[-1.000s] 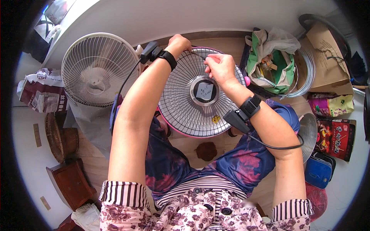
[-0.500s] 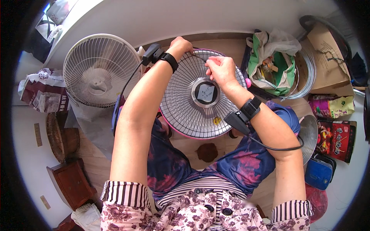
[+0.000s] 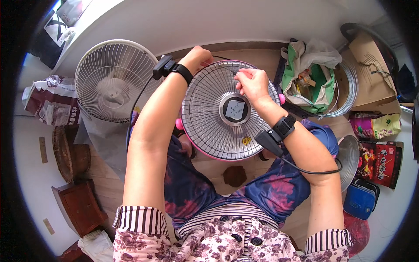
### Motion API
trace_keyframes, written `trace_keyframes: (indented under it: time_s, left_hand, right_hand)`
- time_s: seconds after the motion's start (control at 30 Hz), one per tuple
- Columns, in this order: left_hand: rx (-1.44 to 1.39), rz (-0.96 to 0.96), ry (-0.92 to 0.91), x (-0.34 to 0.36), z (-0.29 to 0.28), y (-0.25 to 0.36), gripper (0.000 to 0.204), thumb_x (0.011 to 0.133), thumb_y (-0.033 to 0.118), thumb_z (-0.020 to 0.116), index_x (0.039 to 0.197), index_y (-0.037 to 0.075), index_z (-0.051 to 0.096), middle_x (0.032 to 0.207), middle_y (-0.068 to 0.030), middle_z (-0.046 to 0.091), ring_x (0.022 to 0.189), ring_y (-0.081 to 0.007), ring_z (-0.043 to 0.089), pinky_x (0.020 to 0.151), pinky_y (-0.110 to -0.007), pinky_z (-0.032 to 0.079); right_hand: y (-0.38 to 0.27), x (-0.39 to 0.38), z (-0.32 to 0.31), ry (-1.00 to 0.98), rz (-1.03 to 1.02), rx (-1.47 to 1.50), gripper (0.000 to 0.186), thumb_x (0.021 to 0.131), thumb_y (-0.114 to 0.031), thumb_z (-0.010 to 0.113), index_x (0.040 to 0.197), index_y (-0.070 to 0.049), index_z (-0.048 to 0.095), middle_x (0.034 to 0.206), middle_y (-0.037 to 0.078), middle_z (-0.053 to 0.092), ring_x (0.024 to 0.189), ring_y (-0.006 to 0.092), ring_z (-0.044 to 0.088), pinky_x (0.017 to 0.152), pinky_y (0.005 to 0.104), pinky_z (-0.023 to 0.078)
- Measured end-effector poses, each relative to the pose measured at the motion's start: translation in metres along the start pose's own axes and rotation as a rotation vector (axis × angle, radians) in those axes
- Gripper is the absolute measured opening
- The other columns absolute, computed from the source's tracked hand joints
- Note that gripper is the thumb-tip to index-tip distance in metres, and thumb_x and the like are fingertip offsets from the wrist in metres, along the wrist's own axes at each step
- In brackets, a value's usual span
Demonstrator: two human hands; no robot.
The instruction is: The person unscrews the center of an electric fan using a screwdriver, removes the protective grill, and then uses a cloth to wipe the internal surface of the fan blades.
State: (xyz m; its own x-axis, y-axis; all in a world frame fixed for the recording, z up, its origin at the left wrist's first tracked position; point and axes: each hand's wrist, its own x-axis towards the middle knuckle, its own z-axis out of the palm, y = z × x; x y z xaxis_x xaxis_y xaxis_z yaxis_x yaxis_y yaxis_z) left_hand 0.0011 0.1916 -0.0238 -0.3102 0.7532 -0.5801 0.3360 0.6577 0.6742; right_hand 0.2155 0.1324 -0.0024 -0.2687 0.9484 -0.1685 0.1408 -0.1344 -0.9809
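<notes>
A round dish heater with a silver reflector, a black wire guard and a pink rim stands between my knees, its face turned up. Its round middle cap carries a pale label. Above the guard's upper right part, my right hand is closed in a pinch; a thin dark bit shows by the fingertips, too small to name. My left hand is at the far left rim, its fingers bent down and mostly hidden. A black cord runs behind the far rim near it.
A white fan stands left of the heater. To the right are a green and white bag, coiled wire, a cardboard box and a metal basin. A wooden stool lies at lower left.
My left hand has moved slightly left and down, off the rim's top. The heater has shifted slightly down and turned a little. My right hand is a bit lower and still pinched.
</notes>
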Motion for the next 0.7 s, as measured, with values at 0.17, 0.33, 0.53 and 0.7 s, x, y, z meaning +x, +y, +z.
trace_keyframes:
  time_s: [0.17, 0.33, 0.53, 0.7]
  left_hand:
    - [-0.073, 0.024, -0.095, -0.019, 0.001, -0.004, 0.017, 0.071, 0.010, 0.067, 0.085, 0.000, 0.066, 0.080, -0.0113, 0.065, 0.073, -0.0208, 0.062, 0.058, -0.034, 0.048]
    - [-0.186, -0.154, -0.171, -0.006, -0.008, -0.007, 0.027, 0.076, 0.012, 0.065, 0.102, 0.003, 0.066, 0.104, -0.0100, 0.063, 0.096, -0.0226, 0.057, 0.082, -0.042, 0.045]
    - [0.019, -0.035, -0.205, -0.003, -0.001, -0.007, 0.025, 0.074, 0.008, 0.062, 0.099, 0.004, 0.065, 0.096, -0.0119, 0.064, 0.080, -0.0224, 0.062, 0.064, -0.037, 0.049]
    - [-0.096, -0.104, -0.235, 0.018, 0.000, -0.023, 0.030, 0.072, 0.010, 0.065, 0.101, 0.007, 0.066, 0.095, -0.0103, 0.064, 0.080, -0.0225, 0.061, 0.064, -0.038, 0.048]
  right_hand:
    - [0.001, 0.000, 0.000, 0.044, -0.008, 0.007, 0.029, 0.079, -0.008, 0.057, 0.100, 0.012, 0.059, 0.066, 0.011, 0.063, 0.048, 0.0119, 0.059, 0.040, 0.0240, 0.044]
    - [0.001, 0.002, 0.003, 0.013, -0.023, -0.002, 0.028, 0.078, -0.007, 0.057, 0.099, 0.012, 0.060, 0.065, 0.010, 0.063, 0.047, 0.0119, 0.058, 0.040, 0.0240, 0.044]
    - [0.005, 0.005, -0.001, 0.034, -0.003, 0.008, 0.027, 0.078, -0.006, 0.056, 0.098, 0.012, 0.060, 0.064, 0.010, 0.063, 0.046, 0.0121, 0.058, 0.039, 0.0242, 0.044]
    - [0.002, 0.002, 0.002, 0.033, -0.006, 0.029, 0.028, 0.079, -0.006, 0.056, 0.099, 0.012, 0.059, 0.066, 0.011, 0.063, 0.048, 0.0119, 0.059, 0.039, 0.0237, 0.043]
